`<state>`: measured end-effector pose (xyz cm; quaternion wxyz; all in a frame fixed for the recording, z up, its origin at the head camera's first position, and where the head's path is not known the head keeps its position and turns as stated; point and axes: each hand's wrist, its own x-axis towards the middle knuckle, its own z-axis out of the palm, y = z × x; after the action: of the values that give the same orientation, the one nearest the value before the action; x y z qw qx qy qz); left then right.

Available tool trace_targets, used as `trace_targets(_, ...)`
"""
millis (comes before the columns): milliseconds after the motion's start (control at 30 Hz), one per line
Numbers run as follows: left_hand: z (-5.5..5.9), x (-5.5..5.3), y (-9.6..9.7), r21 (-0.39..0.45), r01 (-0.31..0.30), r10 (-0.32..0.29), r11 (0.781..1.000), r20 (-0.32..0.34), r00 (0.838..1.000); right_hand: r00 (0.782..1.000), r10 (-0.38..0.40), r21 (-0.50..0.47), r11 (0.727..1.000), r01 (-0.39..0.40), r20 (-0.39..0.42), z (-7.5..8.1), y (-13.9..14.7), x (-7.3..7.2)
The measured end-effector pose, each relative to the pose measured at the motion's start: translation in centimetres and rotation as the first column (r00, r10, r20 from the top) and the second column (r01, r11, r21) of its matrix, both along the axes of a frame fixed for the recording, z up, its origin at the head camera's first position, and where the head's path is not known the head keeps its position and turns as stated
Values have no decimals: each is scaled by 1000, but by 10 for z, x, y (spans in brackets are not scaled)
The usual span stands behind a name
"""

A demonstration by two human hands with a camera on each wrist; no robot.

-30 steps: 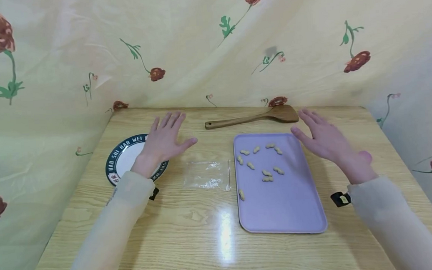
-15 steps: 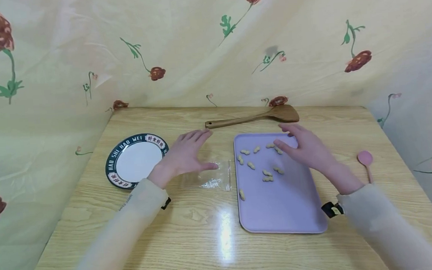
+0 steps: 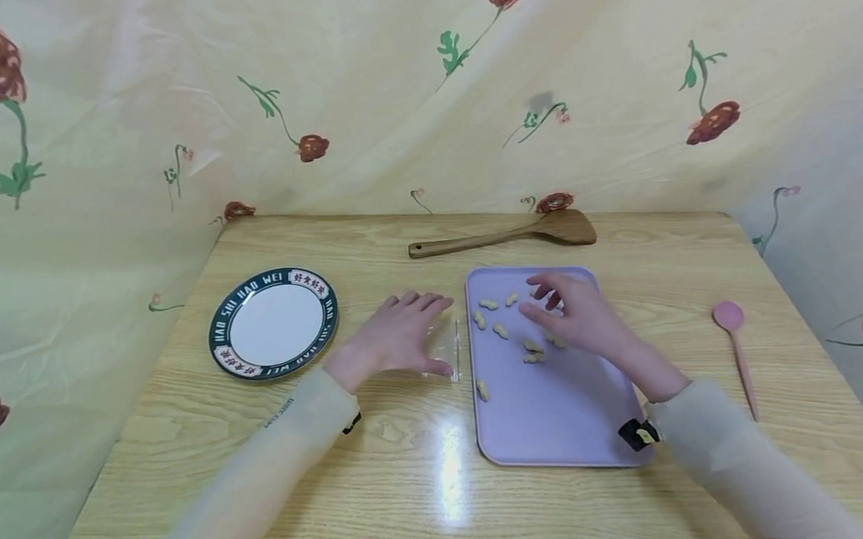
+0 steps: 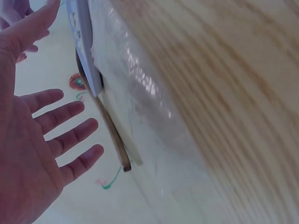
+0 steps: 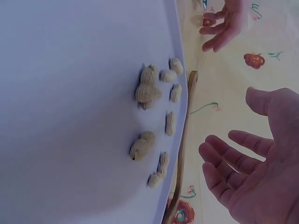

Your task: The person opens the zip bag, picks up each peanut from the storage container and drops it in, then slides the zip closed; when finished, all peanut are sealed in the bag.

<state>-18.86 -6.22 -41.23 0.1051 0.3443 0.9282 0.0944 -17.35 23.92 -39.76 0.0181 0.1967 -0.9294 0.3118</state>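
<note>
My left hand [image 3: 399,338] hovers over a clear plastic zip bag [image 3: 448,348], with fingers spread and nothing in them. Most of the bag is hidden under that hand in the head view; in the left wrist view the bag [image 4: 145,93] lies flat and shiny on the wood. Over the purple tray [image 3: 555,419] is my right hand [image 3: 573,314], its fingers loosely bent and holding nothing. Several unshelled peanuts [image 3: 500,331] lie scattered on the tray, some covered by the right hand in the head view. Close up, the right wrist view shows peanuts [image 5: 147,86] on the tray.
A white plate with a dark lettered rim [image 3: 221,328] sits at the left of the wooden table [image 3: 387,490]. Behind the tray lies a wooden spatula [image 3: 564,228]. A pink spoon [image 3: 729,315] lies to the right. Flowered cloth [image 3: 373,81] hangs around the table.
Both hands have moved inward: the left from over the plate to over the plastic bag, the right from the tray's right edge to over the peanuts. The plate and pink spoon are now uncovered.
</note>
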Motion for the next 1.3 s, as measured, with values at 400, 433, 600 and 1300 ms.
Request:
trace_targets(400, -6, 6, 12, -40, 21, -19, 999, 61, 998, 998, -8, 34, 999, 6, 66, -7, -14, 8)
trace_targets(433, -7, 7, 12, -40, 22, -20, 999, 63, 998, 997, -6, 31, 1000, 4, 72, -7, -14, 9)
trace_targets(600, -9, 8, 15, -53, 41, -38, 998, 54, 998, 997, 12, 14, 1000, -13, 77, -6, -17, 11)
trace_targets(1300, -13, 9, 20, -74, 23, -19, 997, 53, 998, 994, 27, 6, 1000, -28, 105, -15, -28, 15)
